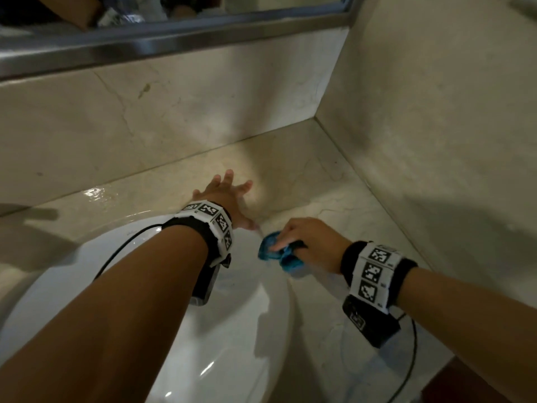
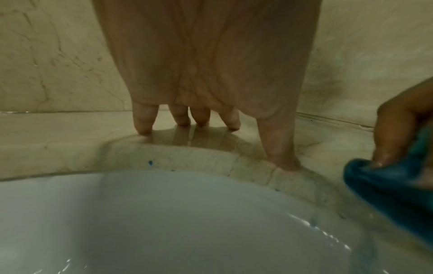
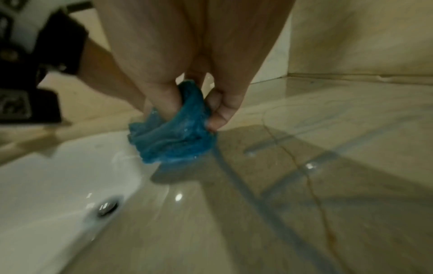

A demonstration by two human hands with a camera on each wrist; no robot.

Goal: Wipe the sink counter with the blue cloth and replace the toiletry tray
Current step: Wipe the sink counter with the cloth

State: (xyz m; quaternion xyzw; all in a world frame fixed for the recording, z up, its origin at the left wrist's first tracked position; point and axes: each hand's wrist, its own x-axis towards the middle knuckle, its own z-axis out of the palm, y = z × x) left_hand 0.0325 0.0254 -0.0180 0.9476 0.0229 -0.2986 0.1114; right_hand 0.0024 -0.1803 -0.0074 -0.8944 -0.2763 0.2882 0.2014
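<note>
Beige marble sink counter (image 1: 334,199), wet, set in a wall corner beneath a mirror (image 1: 174,13). White basin (image 1: 232,330), drain (image 3: 106,205) visible. Left hand (image 1: 226,196): fingers spread straight, tips pressed on counter behind basin. Right hand (image 1: 311,239): clutching bunched blue cloth (image 1: 276,254) at basin's right rim, on the counter.
</note>
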